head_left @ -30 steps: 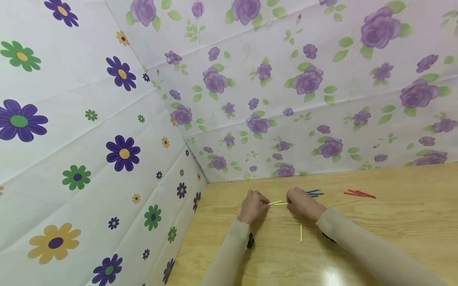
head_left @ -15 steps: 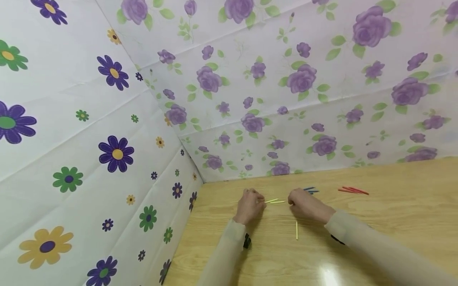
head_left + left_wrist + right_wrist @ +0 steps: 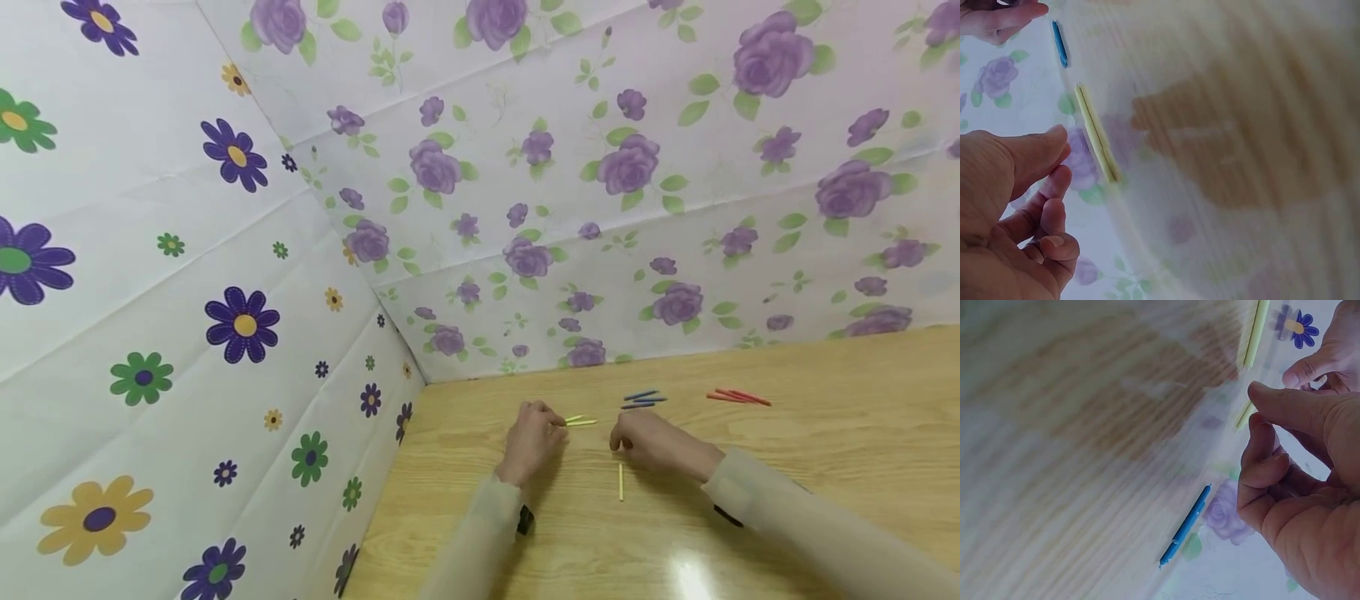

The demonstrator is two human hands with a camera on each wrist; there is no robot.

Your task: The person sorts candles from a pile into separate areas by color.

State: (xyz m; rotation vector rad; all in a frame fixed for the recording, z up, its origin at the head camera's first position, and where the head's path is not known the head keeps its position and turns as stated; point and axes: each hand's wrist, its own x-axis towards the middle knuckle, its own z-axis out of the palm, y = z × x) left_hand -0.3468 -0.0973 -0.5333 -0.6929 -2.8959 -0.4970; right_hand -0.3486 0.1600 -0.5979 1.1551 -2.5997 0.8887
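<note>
My left hand is at the left ends of a small group of thin yellow sticks; its fingers are loosely curled. In the left wrist view its thumb and fingertips stand just beside the yellow sticks, with nothing between them. My right hand hovers close over the table, thumb near the bent index finger, nothing seen in its grasp. Just below its fingertips in the head view lies a single yellow stick, pointing toward me. That hand also shows loosely bent fingers in the right wrist view.
Behind my right hand several blue sticks lie in a loose group. Farther right is a group of red sticks. The wooden table meets flowered sheets at the back and left.
My right hand has drawn back from the yellow group toward the single stick, uncovering the blue sticks. My left hand stays by the yellow group, shifting slightly. The head view has turned a little right.
</note>
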